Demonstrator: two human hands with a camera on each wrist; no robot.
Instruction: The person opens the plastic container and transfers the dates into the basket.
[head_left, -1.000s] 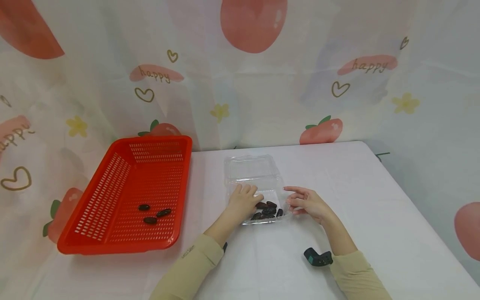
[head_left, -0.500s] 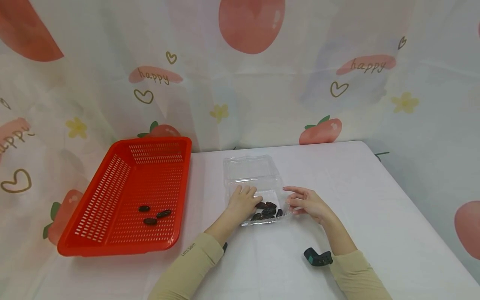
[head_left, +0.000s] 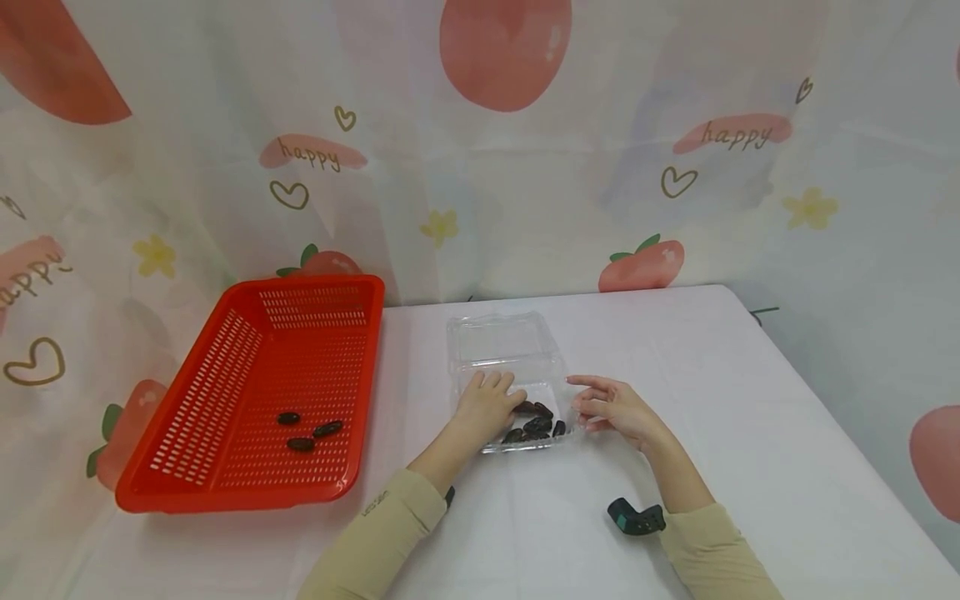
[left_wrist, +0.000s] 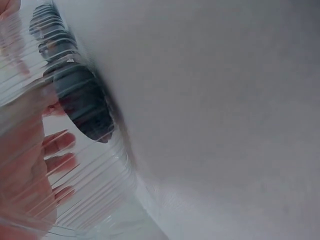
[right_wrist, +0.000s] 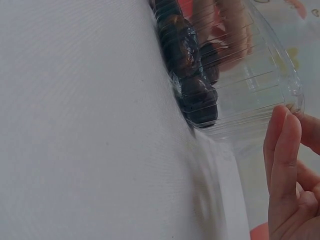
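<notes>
A clear plastic clamshell box [head_left: 504,342] stands with its lid laid back, several dark dates [head_left: 537,426] in its near right part. My left hand [head_left: 486,408] reaches into it from the left, index finger against a date [head_left: 527,407] at the pile's edge. In the left wrist view, the left hand's fingers [left_wrist: 60,142] show through the ribbed wall, behind a large date [left_wrist: 82,102]; the pinch itself is partly hidden. My right hand [head_left: 618,410] holds the box's right rim between thumb and fingertips, as the right wrist view shows at the box corner [right_wrist: 295,97].
A red perforated basket [head_left: 360,392] stands on the left, with three dates [head_left: 302,444] on its floor. The white-covered table [head_left: 675,333] meets a patterned curtain [head_left: 480,208] at the back. A black device [head_left: 636,517] is at the right wrist.
The date by my left index finger has shifted slightly to the right in the box. Both hands stay in nearly the same place, the right still at the rim.
</notes>
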